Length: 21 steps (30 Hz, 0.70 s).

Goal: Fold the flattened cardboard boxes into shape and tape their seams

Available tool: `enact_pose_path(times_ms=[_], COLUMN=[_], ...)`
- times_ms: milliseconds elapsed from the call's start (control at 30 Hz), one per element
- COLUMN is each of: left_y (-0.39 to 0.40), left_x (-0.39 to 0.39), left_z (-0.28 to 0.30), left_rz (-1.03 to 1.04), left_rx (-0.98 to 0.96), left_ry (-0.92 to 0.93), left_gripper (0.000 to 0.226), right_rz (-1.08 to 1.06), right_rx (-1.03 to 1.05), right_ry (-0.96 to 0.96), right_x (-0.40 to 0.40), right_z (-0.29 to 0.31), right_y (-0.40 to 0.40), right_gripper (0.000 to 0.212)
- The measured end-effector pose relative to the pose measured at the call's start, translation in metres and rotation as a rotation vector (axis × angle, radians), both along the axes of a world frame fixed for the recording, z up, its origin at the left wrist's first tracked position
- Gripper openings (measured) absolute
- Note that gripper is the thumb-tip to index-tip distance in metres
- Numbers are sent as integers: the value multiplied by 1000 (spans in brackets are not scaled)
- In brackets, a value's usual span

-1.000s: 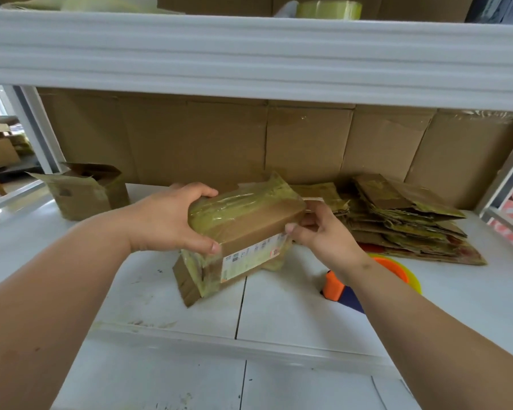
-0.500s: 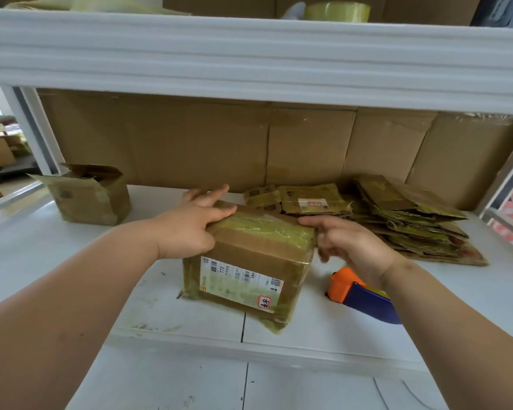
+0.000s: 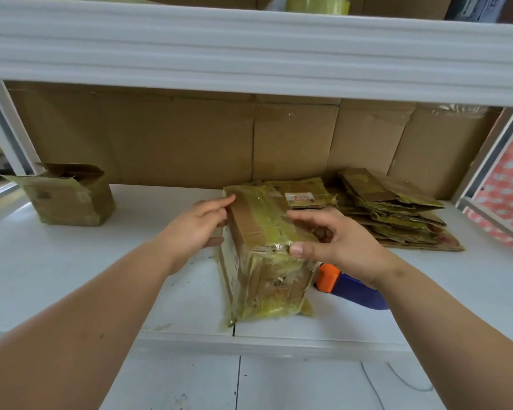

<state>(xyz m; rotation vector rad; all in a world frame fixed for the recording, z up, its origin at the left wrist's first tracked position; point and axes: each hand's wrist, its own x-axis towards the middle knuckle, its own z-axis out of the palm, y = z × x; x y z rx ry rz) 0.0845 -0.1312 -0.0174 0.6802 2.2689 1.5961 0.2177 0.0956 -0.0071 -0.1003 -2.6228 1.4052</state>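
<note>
On the white shelf (image 3: 71, 276), near its front edge and about midway along, stands the folded cardboard box (image 3: 264, 255), wrapped in yellowish tape. The left hand (image 3: 196, 229) lies against the box's left side: its grip is partly spread, the fingers reaching along the top left edge toward the far corner and the thumb touching the left face lower down. The right hand (image 3: 335, 241) arches over the top right of the box; its grip is half curled, the thumb tip pressed on the near top corner and the forefinger stretched across the taped top, the other fingers bent down the right side. Both forearms come in from the lower corners of the view and meet at the box, wrists roughly level with its top.

The box's long axis runs away from the person, tilted slightly to the left at the far end; a short, crumpled, taped end faces the camera, and a strip of brown tape runs along the top lengthwise.

Just right of the box, under the right wrist, sits an orange and blue tape dispenser (image 3: 347, 287). Behind it and to the right lies a pile of flattened boxes (image 3: 397, 214). Well apart at the left stands an open box (image 3: 68, 196). Large cardboard sheets (image 3: 160, 137) line the back.
</note>
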Motion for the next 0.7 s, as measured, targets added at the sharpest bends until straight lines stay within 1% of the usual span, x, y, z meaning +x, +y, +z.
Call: enact_pose_path(times_ms=[33, 100, 133, 233, 267, 333, 433, 533, 567, 633, 700], left_y=[0, -1, 0, 2, 3, 5, 8, 8, 9, 11, 12], left_x=[3, 7, 8, 11, 13, 17, 23, 22, 22, 22, 23], left_z=[3, 3, 1, -7, -11, -23, -31, -30, -29, -28, -30], left_rz=[-48, -174, -223, -306, -313, -296, -264, -257, -250, -225, -191], left_rx=[13, -80, -117, -142, -179, -258, -202, -179, -167, -133, -98], left_ry=[-40, -17, -6, -101, -120, -120, -166, -201, -185, -136, -119], left_gripper=[39, 75, 87, 107, 111, 111, 101, 95, 93, 85, 69], right_rz=[-16, -18, -7, 20, 27, 28, -3, 12, 23, 52, 65], right_rx=[8, 21, 34, 65, 98, 164, 116, 171, 168, 150, 179], right_ry=[7, 3, -5, -37, -63, -117, -112, -121, -127, -153, -166], right_x=[0, 1, 1, 2, 2, 3, 4, 3, 3, 4, 5], right_z=[1, 1, -1, -10, -13, -21, -31, -34, -32, -26, -26], right_y=[-2, -5, -7, -9, -8, -8, -9, -9, -7, -1, 6], right_gripper=[61, 57, 55, 47, 47, 50, 49, 50, 49, 48, 50])
